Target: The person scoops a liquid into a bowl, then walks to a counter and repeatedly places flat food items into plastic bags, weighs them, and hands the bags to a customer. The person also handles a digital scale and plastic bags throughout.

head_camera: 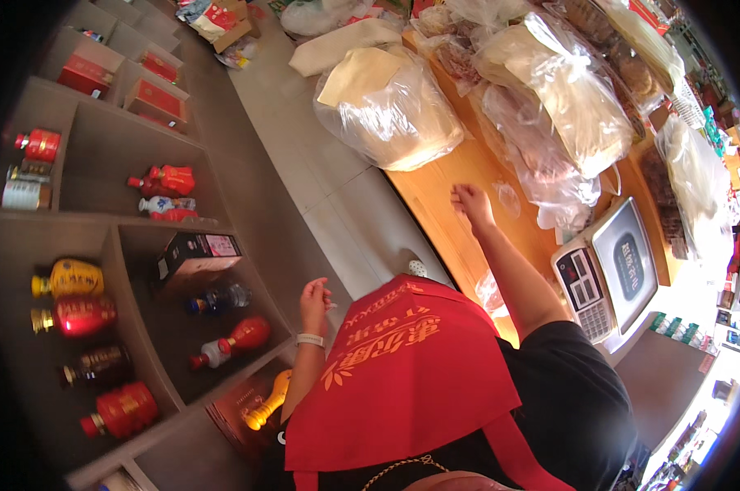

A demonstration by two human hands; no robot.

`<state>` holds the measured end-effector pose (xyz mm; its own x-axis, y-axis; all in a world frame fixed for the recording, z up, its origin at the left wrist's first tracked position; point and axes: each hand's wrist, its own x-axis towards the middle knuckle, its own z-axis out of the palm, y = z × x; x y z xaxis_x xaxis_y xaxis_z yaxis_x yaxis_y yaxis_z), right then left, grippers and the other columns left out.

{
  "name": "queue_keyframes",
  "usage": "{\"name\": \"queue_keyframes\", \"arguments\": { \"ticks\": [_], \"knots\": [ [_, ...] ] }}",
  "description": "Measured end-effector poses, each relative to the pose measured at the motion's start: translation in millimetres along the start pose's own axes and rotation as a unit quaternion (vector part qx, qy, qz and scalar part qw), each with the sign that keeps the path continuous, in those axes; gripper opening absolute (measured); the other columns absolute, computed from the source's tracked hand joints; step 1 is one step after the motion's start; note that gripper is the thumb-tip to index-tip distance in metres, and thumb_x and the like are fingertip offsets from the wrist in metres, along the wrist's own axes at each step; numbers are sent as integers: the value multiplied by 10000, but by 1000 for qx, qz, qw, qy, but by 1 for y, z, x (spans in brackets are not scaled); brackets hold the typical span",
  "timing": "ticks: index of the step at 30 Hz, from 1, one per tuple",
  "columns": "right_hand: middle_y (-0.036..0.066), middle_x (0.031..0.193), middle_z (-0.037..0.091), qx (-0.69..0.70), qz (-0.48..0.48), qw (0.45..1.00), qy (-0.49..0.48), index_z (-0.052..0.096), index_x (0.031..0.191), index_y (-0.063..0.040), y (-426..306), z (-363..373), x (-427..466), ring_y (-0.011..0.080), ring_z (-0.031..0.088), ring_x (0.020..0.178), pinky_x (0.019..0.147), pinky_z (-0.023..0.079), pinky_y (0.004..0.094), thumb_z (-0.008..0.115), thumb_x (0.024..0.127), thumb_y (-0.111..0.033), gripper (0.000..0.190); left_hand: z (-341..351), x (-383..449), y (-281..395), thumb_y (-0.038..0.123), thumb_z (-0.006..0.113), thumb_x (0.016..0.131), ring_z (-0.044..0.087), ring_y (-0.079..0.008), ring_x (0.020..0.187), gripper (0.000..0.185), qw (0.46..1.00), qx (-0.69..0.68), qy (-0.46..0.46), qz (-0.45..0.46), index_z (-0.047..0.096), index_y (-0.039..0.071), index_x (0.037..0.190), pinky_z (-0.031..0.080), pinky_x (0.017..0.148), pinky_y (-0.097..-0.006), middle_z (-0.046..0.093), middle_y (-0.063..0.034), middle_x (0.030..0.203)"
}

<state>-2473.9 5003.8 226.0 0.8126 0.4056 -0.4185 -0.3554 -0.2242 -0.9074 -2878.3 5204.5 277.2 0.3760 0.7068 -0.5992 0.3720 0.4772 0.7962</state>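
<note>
My left hand (316,301), with a pale band at the wrist, hangs in the air between the shelving and my red apron (400,368). Its fingers are curled; a small pale spot shows beside them, and I cannot tell whether they hold it. Over the wooden counter (434,190) is my right hand (473,205), fingers loosely bent, with nothing visible in it. A small piece of clear plastic (506,197) lies just right of it. Beyond that hand stands a large clear plastic bag of pale, sheet-like goods (400,116) at the counter's corner.
A digital scale (609,270) sits right of my right arm. More filled plastic bags (566,92) crowd the counter. At left, grey shelving (161,141) holds bottles (78,313) and boxes (201,251). A tiled floor aisle (339,190) runs between; a cardboard box (232,27) stands at its far end.
</note>
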Motion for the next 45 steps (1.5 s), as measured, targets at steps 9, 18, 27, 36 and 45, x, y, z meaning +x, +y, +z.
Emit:
{"name": "queue_keyframes", "arguments": {
  "ticks": [9, 18, 27, 36, 45],
  "knots": [
    [116, 1034, 695, -152, -379, 908, -95, 685, 1060, -53, -222, 218, 37, 227, 674, 966, 854, 527, 345, 627, 943, -132, 153, 2, 238, 98, 218, 571, 1011, 567, -85, 825, 218, 993, 38, -69, 87, 622, 68, 1161, 473, 698, -228, 623, -7, 972],
    [207, 1274, 577, -472, 12, 877, -95, 623, 1210, -118, -166, 256, 145, 421, 603, 1093, 952, 494, 489, 593, 949, -276, 307, 185, 504, 291, 240, 700, 899, 546, -353, 1231, 485, 846, 321, -177, 386, 541, -24, 1274, 436, 1056, -398, 574, -231, 1291],
    [174, 1174, 600, -137, 267, 944, 139, 329, 1512, -162, -103, 171, 182, 267, 594, 959, 746, 528, 427, 582, 965, -299, 618, 294, 599, 294, 394, 887, 636, 392, -390, 1355, 939, 808, 539, -134, 197, 427, 59, 1382, 353, 1094, -512, 396, -227, 1472],
    [79, 1267, 549, 239, 47, 925, 291, 219, 1552, -234, -123, 132, 248, 198, 554, 1120, 887, 460, 399, 533, 955, -106, 686, 282, 514, 349, 74, 717, 797, 645, -356, 909, 384, 720, 419, -229, 504, 611, 56, 1166, 500, 812, -435, 673, -156, 962],
    [77, 1438, 510, 42, -107, 962, 246, 369, 1533, -131, -102, 95, 252, 199, 442, 1335, 1100, 323, 294, 470, 972, -15, 581, 300, 389, 422, -39, 680, 769, 597, -221, 883, 420, 703, 264, -541, 378, 650, 47, 1179, 481, 785, -324, 616, -62, 928]
  ]
}}
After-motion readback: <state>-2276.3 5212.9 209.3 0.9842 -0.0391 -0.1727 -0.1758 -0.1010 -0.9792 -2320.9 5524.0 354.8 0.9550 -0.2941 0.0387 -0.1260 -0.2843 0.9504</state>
